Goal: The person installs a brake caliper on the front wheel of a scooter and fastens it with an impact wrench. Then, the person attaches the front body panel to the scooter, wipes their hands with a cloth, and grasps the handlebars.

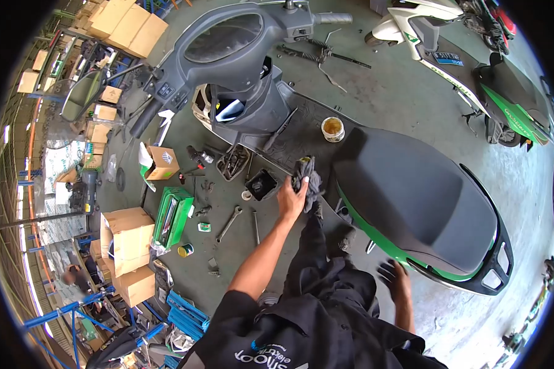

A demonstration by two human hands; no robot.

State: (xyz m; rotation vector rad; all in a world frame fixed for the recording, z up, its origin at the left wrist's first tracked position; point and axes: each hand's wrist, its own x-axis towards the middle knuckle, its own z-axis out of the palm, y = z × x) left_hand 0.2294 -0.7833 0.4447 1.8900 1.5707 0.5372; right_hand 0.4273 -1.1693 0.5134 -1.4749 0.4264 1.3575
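Observation:
A dark crumpled cloth is gripped in my left hand, fingers curled around it, beside the scooter's footboard. Something small and yellowish shows at the cloth's top; I cannot make out what it is. My right hand holds nothing, its fingers spread near the green side panel under the black scooter seat. On the footboard, just in front of the seat, stands a white tub with yellowish-brown content.
On the floor to the left lie a wrench, a black square container, a tray of parts and a green toolbox. Cardboard boxes stand farther left. Another scooter is parked at the upper right.

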